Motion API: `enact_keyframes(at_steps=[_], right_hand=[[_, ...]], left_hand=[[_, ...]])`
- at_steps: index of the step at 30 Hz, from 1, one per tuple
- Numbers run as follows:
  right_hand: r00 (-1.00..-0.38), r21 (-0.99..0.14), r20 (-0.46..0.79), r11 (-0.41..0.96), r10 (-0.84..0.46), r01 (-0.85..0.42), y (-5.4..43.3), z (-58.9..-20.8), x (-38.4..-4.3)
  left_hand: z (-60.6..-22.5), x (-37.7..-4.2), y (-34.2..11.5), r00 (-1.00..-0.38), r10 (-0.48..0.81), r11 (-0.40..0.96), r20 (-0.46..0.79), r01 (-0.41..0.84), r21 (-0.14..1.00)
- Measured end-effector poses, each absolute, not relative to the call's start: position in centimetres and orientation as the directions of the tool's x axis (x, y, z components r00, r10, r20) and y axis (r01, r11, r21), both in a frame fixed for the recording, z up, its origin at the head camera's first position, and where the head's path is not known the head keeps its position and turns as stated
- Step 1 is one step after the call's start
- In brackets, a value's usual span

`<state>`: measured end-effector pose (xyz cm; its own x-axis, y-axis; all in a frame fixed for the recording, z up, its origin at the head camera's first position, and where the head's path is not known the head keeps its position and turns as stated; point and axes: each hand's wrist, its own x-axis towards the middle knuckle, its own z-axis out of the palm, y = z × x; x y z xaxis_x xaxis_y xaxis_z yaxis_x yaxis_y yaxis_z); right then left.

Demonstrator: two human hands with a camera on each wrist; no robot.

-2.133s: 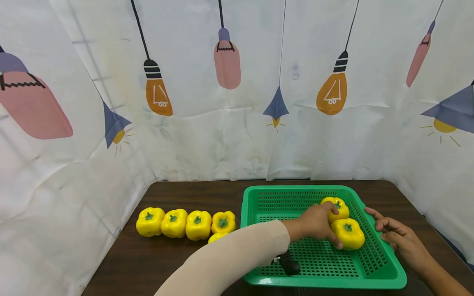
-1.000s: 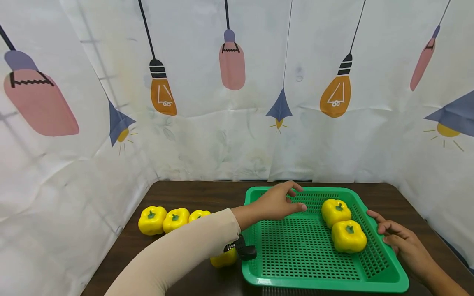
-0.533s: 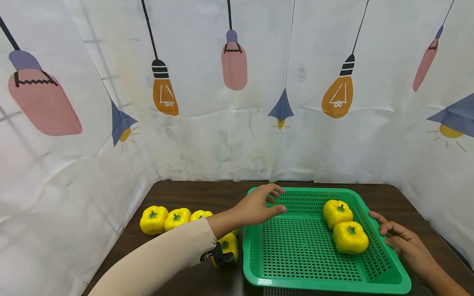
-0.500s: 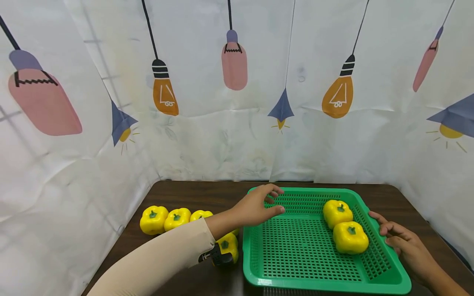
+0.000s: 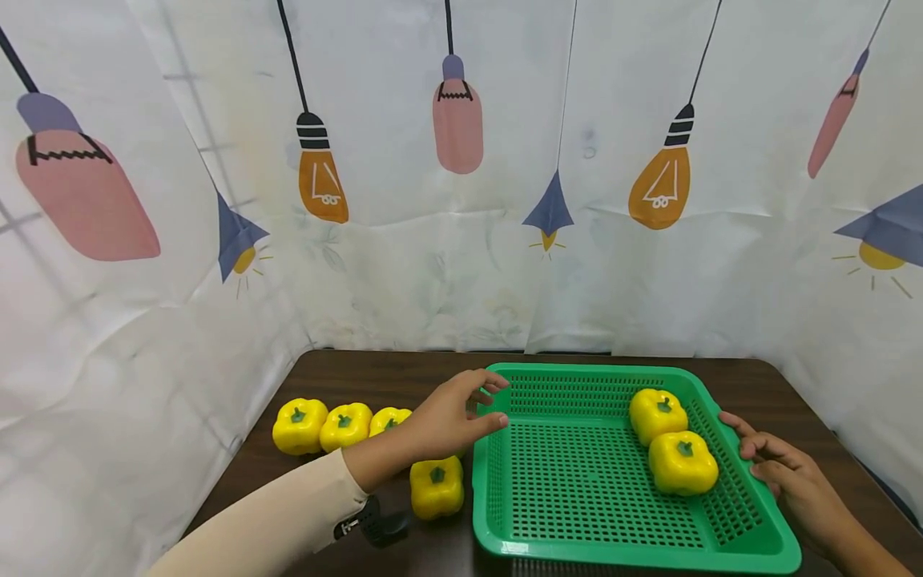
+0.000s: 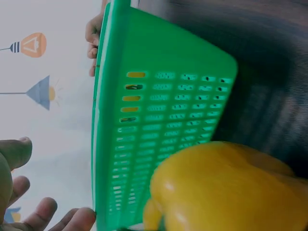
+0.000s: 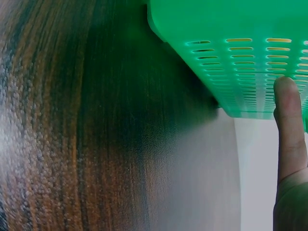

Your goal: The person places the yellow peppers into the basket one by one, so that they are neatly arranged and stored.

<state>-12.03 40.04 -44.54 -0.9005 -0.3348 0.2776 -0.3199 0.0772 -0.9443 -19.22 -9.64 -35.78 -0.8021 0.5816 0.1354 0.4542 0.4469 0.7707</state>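
My left hand, empty with fingers spread and slightly bent, hovers between the basket's left rim and a group of yellow bell peppers on the table. One pepper stands below it, also large as a yellow pepper in the left wrist view. More peppers line up to the left, partly hidden behind the hand. My right hand holds the right rim of the green plastic basket; in the right wrist view one finger lies against its outer wall. Inside, two peppers sit along the right side.
The dark wooden table carries everything. A black wrist camera hangs from the left sleeve. White cloth printed with lamps encloses the back and sides.
My left hand has let go of a pepper at the basket's right side and moved left, out over the basket's left rim. The right hand stays at the right rim.
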Motion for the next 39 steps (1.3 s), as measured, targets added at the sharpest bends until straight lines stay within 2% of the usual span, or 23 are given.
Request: enact_keyframes(at_steps=[7, 13, 26, 33, 39], right_hand=[[-0.901, -0.944, 0.272, 0.090, -0.338, -0.318, 39.8, -44.3, -12.1], [-0.899, -0.948, 0.273, 0.061, -0.343, -0.312, 39.7, -44.2, -12.1], [-0.894, -0.944, 0.289, 0.052, -0.343, -0.325, 40.1, -44.5, -12.1], [-0.895, -0.947, 0.283, 0.047, -0.345, -0.318, 40.2, -44.5, -12.2], [-0.892, -0.952, 0.279, 0.020, -0.357, -0.306, 40.1, -44.6, -12.1]], left_hand=[[-36.1, -18.1, -12.1, -0.827, 0.537, 0.450, 0.164, 0.446, 0.774], [-36.8, -17.1, -14.2, -0.847, 0.514, 0.464, 0.136, 0.408, 0.786], [-38.1, -14.8, -17.7, -0.838, 0.535, 0.509, 0.106, 0.420, 0.752], [-39.1, -14.0, -18.6, -0.848, 0.528, 0.525, 0.046, 0.369, 0.767], [-40.0, -13.7, -18.9, -0.853, 0.521, 0.555, 0.038, 0.372, 0.744]])
